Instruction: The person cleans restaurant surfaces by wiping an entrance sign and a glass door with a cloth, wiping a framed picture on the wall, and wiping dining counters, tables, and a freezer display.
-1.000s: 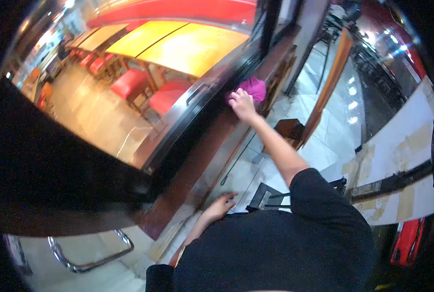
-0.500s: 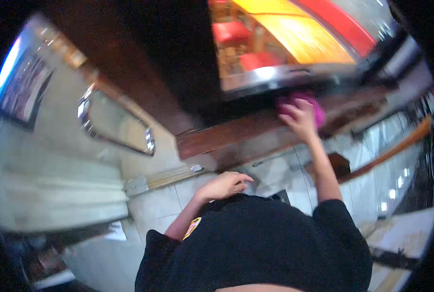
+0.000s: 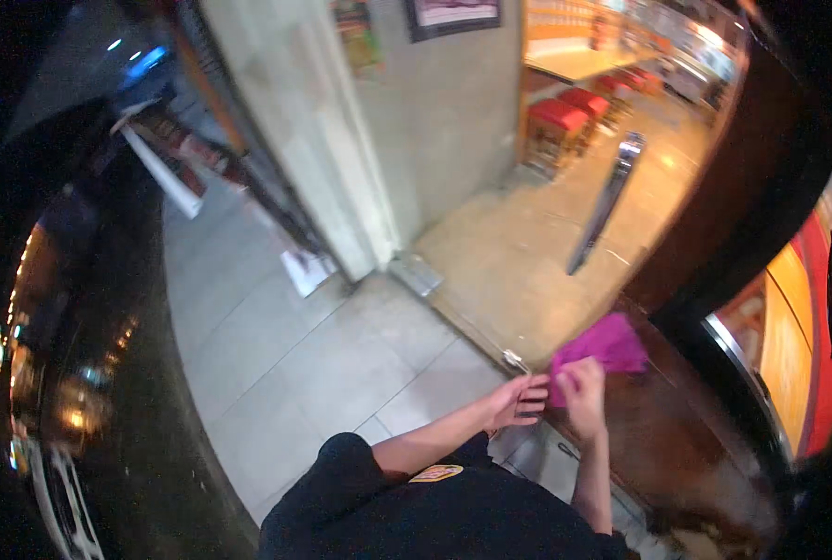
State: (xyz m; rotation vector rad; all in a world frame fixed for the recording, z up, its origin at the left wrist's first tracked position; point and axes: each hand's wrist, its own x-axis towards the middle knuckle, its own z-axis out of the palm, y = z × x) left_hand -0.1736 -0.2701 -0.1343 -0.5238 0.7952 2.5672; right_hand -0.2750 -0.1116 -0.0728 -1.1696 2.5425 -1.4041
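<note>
A magenta cloth (image 3: 599,347) lies bunched on the brown wooden ledge (image 3: 677,420) under a window. My right hand (image 3: 583,390) grips the cloth's near edge. My left hand (image 3: 521,401) reaches in beside it, fingers touching the same corner of the cloth. Both arms come out of a black short-sleeved shirt (image 3: 435,513) at the bottom of the view.
A glass door with a long metal handle (image 3: 606,201) stands beyond the ledge, with red stools (image 3: 558,117) inside. A grey pillar (image 3: 341,121) rises at the left of the door. Grey paving tiles (image 3: 285,364) spread to the left, toward a dark street.
The view has swung sharply left along the ledge. My right hand with the cloth came toward the door end, and my left hand rose from my side to the cloth.
</note>
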